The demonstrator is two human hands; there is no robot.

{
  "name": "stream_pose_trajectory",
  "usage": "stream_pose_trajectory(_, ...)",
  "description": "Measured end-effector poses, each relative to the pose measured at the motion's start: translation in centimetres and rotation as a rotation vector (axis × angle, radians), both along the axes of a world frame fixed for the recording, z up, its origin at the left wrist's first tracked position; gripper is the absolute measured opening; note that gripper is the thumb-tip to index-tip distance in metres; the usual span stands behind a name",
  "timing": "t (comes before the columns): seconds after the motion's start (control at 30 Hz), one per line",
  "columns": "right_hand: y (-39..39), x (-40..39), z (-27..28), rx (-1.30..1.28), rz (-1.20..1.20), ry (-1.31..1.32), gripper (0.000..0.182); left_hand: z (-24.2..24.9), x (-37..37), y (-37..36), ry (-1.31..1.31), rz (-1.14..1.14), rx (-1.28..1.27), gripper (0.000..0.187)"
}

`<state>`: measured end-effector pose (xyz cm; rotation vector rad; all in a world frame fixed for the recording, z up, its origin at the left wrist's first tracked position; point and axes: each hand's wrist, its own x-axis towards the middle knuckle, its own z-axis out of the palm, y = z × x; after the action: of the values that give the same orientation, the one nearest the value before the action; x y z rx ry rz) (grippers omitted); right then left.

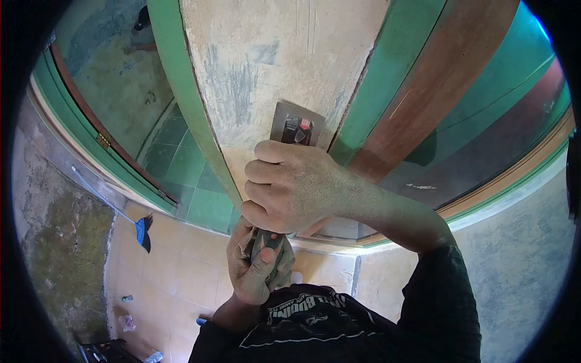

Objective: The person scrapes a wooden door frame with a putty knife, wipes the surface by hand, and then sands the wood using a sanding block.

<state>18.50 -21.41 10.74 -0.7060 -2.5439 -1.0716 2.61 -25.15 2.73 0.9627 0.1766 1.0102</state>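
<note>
My right hand [296, 184] is closed round the handle of a flat metal scraper [299, 124], whose blade with a red and black label points up. Behind the blade is a scuffed, patchy wall strip [272, 54] between green frames. Just below, my left hand [257, 272] is wrapped round a dark grey object [266, 245] with a small reddish mark; my right hand hides its upper part. Pale dust covers both hands.
On the left, a blue broom [143, 233] leans by an open doorway with a green frame [166, 78] and green floor tiles [189, 166]. A window [478, 121] stands at right. Small litter [127, 322] lies on the tan floor [187, 272].
</note>
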Motion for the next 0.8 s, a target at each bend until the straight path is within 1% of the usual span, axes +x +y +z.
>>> stream_pose_trajectory(0.07,0.0,0.0,0.3,-0.012,0.012,0.011,0.017,0.2,0.0,-0.1,-0.024,0.025,0.036,0.053)
stream_pose_trajectory(0.13,0.1,0.0,1.4,0.015,0.005,0.037,0.017,1.5,-0.3,0.3,-0.015,-0.039,-0.011,0.055)
stream_pose_trajectory(0.27,0.1,-0.2,0.9,0.019,-0.006,0.017,0.018,0.8,-0.3,0.6,0.017,-0.049,0.035,0.057)
stream_pose_trajectory(0.33,-0.1,0.0,0.9,0.046,-0.003,0.005,0.019,0.7,0.0,0.2,-0.008,0.024,0.055,0.058)
stream_pose_trajectory(0.47,0.5,-0.1,1.3,0.056,0.041,0.065,0.020,2.5,-1.1,0.2,0.061,-0.061,-0.049,0.064)
stream_pose_trajectory(0.57,0.0,-0.3,1.2,0.000,0.019,0.066,0.019,2.4,-0.6,-0.1,0.036,-0.040,-0.050,0.065)
stream_pose_trajectory(0.7,0.2,-0.3,1.2,0.014,0.048,0.098,0.018,3.0,-1.3,0.2,0.017,-0.117,-0.077,0.063)
stream_pose_trajectory(0.77,0.3,-0.1,1.0,0.042,0.043,0.093,0.018,2.2,-1.2,-0.1,0.021,-0.084,-0.071,0.063)
stream_pose_trajectory(0.8,0.1,-0.2,0.6,0.011,0.036,0.079,0.019,1.9,-1.1,-0.2,0.032,-0.052,-0.069,0.063)
